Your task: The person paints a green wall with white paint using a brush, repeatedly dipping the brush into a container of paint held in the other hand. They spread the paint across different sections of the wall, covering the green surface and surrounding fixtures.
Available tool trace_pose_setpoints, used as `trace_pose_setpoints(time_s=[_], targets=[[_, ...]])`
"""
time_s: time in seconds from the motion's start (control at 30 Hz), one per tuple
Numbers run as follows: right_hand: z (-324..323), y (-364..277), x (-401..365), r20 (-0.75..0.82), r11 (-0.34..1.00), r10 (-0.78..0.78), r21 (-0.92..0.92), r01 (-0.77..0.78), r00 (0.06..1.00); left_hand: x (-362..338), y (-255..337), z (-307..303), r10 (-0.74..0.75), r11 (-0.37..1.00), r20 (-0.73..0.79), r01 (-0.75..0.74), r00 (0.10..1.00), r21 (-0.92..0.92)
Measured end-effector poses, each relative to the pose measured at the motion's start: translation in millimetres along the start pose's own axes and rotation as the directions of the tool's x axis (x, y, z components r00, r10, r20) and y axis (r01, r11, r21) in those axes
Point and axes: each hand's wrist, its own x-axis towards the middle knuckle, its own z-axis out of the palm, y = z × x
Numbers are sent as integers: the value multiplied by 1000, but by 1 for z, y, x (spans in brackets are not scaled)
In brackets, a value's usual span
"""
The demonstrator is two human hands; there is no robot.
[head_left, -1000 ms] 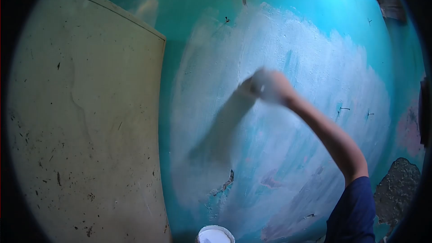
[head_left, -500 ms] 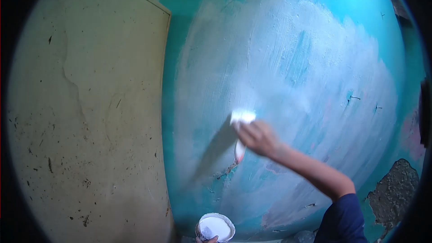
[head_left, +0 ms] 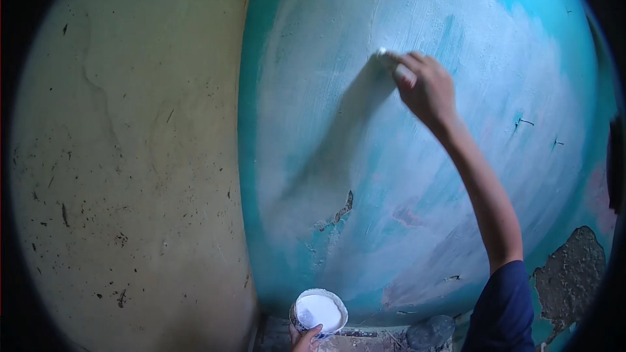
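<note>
Right hand (head_left: 427,91) risen higher, fingers clamped on brush (head_left: 389,60); left hand (head_left: 304,339) grips paint bowl (head_left: 295,318).

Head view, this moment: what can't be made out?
- Brush: head view, mostly hidden behind the right hand; only a white tip shows.
- Left hand: cut off by the bottom edge; only fingertips on the paint bowl show.
- Grey round object: cut by the bottom edge, unidentifiable.

Dim, fisheye-warped, dark vignetted corners.
</note>
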Motion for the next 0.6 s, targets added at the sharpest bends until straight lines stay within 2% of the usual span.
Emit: trace_pose_setpoints(time_s=[0.07, 0.1, 0.13, 0.17, 0.23, 0.27, 0.3, 0.33, 0.4, 0.43, 0.47, 0.53, 0.57, 0.6], targets=[[8, -27, -47, 24, 986, -146, -82, 147, 989, -3, 4, 1, -44, 999, -19, 44, 999, 6], [24, -42, -83, -19, 980, -199, -33, 198, 980, -4, 5, -1, -41, 999, 25, 41, 999, -1], [21, -67, -115, 80, 970, -222, -83, 229, 972, -4, 5, -3, -37, 999, 71, 37, 997, -9], [20, -91, -147, 131, 973, -228, -1, 230, 965, -1, 3, -6, -39, 999, 70, 40, 997, -9], [23, -128, -206, 203, 965, -243, 152, 214, 949, 5, -6, -15, 29, 1000, 175, -30, 984, -2], [20, -133, -216, 206, 965, -240, 154, 211, 949, 0, -3, -11, 27, 1000, 171, -27, 985, 1], [18, -137, -222, 281, 960, -209, 240, 143, 937, -6, 5, -2, -15, 1000, 100, 15, 995, 4], [17, -139, -224, 355, 945, -185, 320, 67, 916, -10, 9, 2, -56, 998, 27, 56, 998, 4], [12, -121, -197, 459, 909, -59, 391, -142, 887, -8, 4, -6, -38, 999, 42, 37, 998, 19], [14, -102, -178, 451, 905, -24, 389, -173, 892, -7, 2, -10, -23, 999, 61, 20, 998, 36], [23, -82, -162, 419, 945, 9, 293, -145, 908, -9, 3, -11, -24, 999, 57, 22, 998, 38], [2, -50, -99, 245, 892, 99, 408, -195, 964, -11, 3, -14, -10, 999, 97, 6, 995, 40], [2, -34, -79, 117, 938, 51, 334, -88, 992, -9, 2, -15, -13, 999, 91, 10, 996, 40], [-9, -31, -57, 112, 966, 111, 222, -134, 987, -5, 2, -16, -6, 999, 64, 3, 998, 51]])
